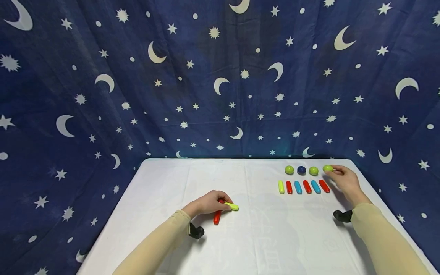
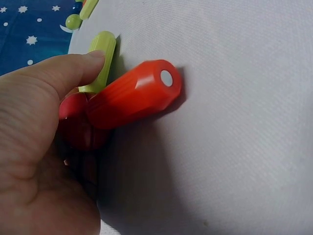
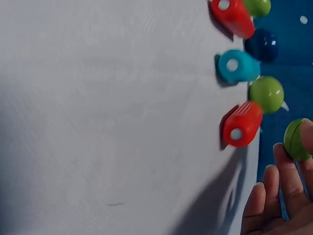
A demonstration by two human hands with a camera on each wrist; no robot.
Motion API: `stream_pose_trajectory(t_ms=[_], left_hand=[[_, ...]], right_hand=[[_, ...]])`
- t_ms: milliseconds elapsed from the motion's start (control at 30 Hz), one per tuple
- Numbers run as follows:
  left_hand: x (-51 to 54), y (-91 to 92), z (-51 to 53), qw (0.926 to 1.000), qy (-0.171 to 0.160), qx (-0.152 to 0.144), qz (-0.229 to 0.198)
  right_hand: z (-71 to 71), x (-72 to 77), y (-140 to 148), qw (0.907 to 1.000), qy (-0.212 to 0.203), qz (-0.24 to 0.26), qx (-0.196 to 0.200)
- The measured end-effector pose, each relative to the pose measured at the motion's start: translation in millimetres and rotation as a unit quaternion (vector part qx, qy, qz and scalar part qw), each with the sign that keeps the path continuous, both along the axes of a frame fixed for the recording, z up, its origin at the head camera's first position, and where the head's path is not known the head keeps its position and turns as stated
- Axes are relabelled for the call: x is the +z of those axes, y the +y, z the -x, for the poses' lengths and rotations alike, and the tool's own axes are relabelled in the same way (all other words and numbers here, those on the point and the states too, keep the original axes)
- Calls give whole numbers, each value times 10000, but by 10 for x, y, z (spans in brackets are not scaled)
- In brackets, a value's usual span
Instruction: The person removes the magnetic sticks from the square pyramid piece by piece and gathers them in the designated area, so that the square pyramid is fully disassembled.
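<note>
My left hand (image 1: 210, 201) pinches a yellow magnetic rod (image 2: 103, 61), its thumb lying along the rod. One end of this rod meets a red ball (image 2: 78, 115), partly covered by the fingers. A red magnetic rod (image 2: 139, 90) slants out from the same ball, its pale end disc facing the left wrist camera. Over at the far right, my right hand (image 1: 346, 184) holds a green ball (image 1: 328, 168) between thumb and fingers. In the right wrist view this ball (image 3: 295, 139) shows a groove, and the hand is cut off by the frame edge.
A back row has green (image 1: 289, 170), dark blue (image 1: 301, 170) and green balls (image 1: 313, 170). Before them lie several rods: yellow (image 1: 281, 187), red (image 1: 289, 187) and blue (image 1: 298, 187) among them. A starry curtain (image 1: 206, 95) hangs behind the white table (image 1: 261, 236).
</note>
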State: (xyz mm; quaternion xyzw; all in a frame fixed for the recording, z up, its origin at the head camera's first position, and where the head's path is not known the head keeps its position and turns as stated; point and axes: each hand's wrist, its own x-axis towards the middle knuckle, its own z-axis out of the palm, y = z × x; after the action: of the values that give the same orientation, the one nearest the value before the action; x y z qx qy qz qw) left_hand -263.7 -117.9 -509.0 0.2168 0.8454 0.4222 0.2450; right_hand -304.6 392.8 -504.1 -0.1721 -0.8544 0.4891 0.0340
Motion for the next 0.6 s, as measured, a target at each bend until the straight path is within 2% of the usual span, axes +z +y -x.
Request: stream_pose_trajectory(t_ms=[200,367,600], left_hand=[[6,-1,-9,10000,13,9,2],[7,4,-9,10000,45,21,-26],[-2,0,4,10000,28,29,15]], right_hand=[[23,-57,38,9998,-1,-213,-35],[41,-81,41,9996,-148,-183,-149],[59,-85,24,9989,-230,-396,-47]])
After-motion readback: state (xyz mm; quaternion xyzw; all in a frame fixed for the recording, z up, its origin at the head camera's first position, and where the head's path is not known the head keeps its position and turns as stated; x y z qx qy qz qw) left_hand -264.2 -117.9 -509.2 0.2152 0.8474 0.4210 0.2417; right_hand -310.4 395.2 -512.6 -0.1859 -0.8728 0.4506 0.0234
